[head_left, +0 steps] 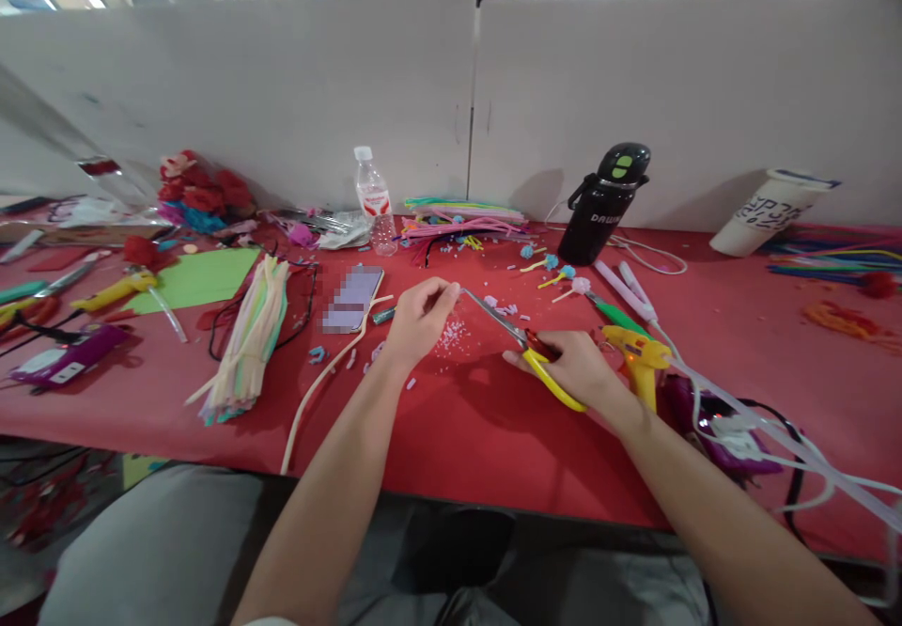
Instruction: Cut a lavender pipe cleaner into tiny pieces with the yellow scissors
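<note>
My right hand (574,363) grips scissors (556,387) with yellow and red handles, their blades pointing up and to the left. The blade tips reach the fingertips of my left hand (423,320), whose thumb and finger are pinched together; whatever they hold is too small to make out. Beneath both hands, small pale clippings (455,333) are scattered over the red tabletop (458,447). A long cream pipe cleaner (320,386) lies left of my left forearm.
Left lie a bundle of pastel pipe cleaners (257,339) and a phone (356,299). A water bottle (375,203) and a black flask (602,208) stand behind. Near my right hand are a yellow glue gun (640,358) and its cables. A white cup (765,212) leans farther right.
</note>
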`<act>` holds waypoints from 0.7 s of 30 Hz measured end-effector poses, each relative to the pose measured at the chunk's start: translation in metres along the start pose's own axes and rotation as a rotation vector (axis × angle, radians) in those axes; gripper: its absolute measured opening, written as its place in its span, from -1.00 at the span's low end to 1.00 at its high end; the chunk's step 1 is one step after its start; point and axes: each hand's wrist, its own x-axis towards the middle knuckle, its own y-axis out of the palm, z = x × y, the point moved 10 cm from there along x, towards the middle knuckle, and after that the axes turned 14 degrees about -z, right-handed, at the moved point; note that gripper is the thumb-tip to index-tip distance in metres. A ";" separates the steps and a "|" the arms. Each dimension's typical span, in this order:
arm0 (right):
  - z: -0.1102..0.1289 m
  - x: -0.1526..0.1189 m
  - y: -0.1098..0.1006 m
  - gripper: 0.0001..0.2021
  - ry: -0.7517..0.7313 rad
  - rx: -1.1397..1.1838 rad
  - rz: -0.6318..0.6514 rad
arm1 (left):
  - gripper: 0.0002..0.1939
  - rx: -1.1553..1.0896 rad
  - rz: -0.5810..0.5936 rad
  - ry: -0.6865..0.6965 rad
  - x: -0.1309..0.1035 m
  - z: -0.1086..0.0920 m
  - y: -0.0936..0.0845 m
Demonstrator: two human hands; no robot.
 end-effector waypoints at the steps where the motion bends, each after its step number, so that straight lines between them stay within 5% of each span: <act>1: 0.000 0.000 0.000 -0.43 -0.003 -0.001 0.005 | -0.65 -0.003 -0.001 -0.004 0.000 0.001 0.000; 21: 0.004 -0.001 -0.001 -0.44 0.000 0.029 0.008 | -0.65 -0.031 0.000 -0.015 0.000 0.002 0.001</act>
